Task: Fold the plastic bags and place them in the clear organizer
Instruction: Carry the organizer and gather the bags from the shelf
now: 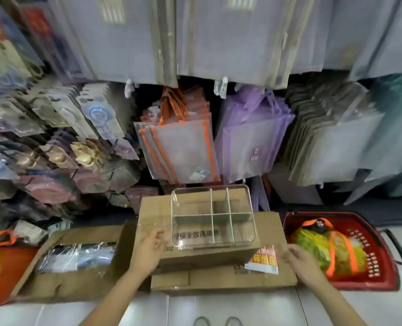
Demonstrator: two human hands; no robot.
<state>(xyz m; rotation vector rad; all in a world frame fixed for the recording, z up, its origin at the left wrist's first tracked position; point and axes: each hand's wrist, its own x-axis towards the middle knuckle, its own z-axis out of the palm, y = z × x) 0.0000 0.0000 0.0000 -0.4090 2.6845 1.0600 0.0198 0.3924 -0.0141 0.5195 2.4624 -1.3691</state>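
A clear plastic bag (218,252) is stretched between both hands; its edges are pinched by the left hand (148,251) and the right hand (299,261). The clear organizer (212,216) is seen just beyond the left hand.

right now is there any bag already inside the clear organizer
No: the clear organizer on the cardboard box shows only its white dividers, with box cardboard visible through every compartment.
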